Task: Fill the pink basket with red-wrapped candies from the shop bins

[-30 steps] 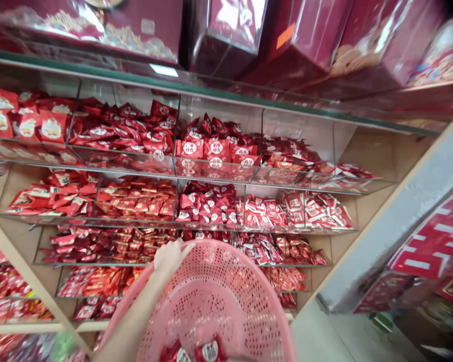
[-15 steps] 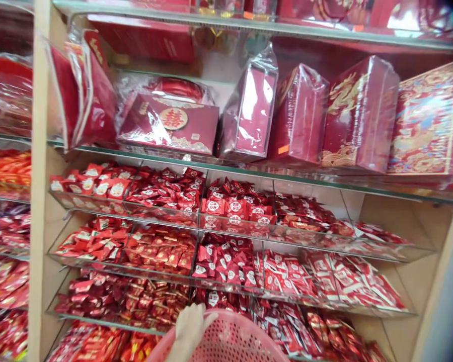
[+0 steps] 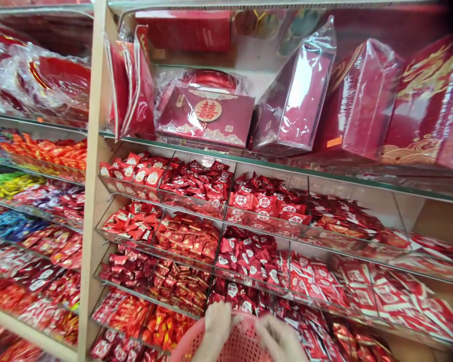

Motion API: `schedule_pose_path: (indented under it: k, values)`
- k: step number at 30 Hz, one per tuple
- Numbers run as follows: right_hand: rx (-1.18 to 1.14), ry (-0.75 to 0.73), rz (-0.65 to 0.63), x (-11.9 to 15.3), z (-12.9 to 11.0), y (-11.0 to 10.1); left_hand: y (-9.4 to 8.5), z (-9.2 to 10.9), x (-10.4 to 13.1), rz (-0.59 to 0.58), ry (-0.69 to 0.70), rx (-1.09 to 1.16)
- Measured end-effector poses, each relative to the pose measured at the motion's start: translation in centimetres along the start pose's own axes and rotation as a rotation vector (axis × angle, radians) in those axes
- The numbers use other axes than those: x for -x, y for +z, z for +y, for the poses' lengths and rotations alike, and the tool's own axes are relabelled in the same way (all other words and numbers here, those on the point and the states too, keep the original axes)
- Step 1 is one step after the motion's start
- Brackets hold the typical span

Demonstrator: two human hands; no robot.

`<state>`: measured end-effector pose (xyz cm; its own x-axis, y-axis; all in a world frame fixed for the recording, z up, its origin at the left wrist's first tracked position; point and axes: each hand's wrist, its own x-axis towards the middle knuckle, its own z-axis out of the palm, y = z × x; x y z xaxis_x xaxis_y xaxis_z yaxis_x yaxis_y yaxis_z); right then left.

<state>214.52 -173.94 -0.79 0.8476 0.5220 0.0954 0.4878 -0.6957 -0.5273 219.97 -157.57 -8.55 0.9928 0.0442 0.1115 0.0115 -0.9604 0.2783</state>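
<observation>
A pink plastic basket with holes in its wall shows at the bottom centre, its lower part outside the picture. My left hand is closed round its far rim, with the thumb toward the inside. Over the right side of the basket is my right hand, smeared by motion, so I cannot make out its fingers or anything in them. Just beyond the basket, dark red wrapped sweets lie in a shelf compartment. Orange and red sweets fill the compartment left of the basket.
Tiered shelves with clear front strips hold several heaps of red packets. Above, a glass shelf carries a maroon gift box and tall film-wrapped boxes. A wooden post divides off another sweets rack at left.
The view has swung left, bringing more of the left rack into sight. My right hand has come into view over the basket; my left hand stays on the rim.
</observation>
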Motion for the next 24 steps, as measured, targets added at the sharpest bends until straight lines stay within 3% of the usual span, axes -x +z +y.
schedule_pose_path:
  k: [3,5,10,15,20,24]
  values:
    - [-0.065,-0.054,0.369,-5.5,-1.6,-2.0,-0.6,0.5,0.6,-0.011,0.003,-0.006]
    - [-0.007,-0.041,0.471,-8.6,-3.0,-3.0,-1.2,0.9,0.9,-0.007,0.022,-0.005]
    - [0.199,0.235,0.4,-12.8,-5.4,-3.1,-1.9,1.0,1.3,0.012,0.028,0.001]
    - [0.139,0.354,0.352,-14.1,-6.3,-2.0,-1.5,0.4,1.4,0.045,0.017,-0.007]
    - [-0.227,0.324,0.364,-14.4,-5.8,-1.3,-1.7,0.0,1.8,0.04,0.014,0.002]
    - [-0.567,0.282,0.333,-14.0,-5.3,-2.1,-1.7,0.0,1.9,0.053,0.031,-0.01]
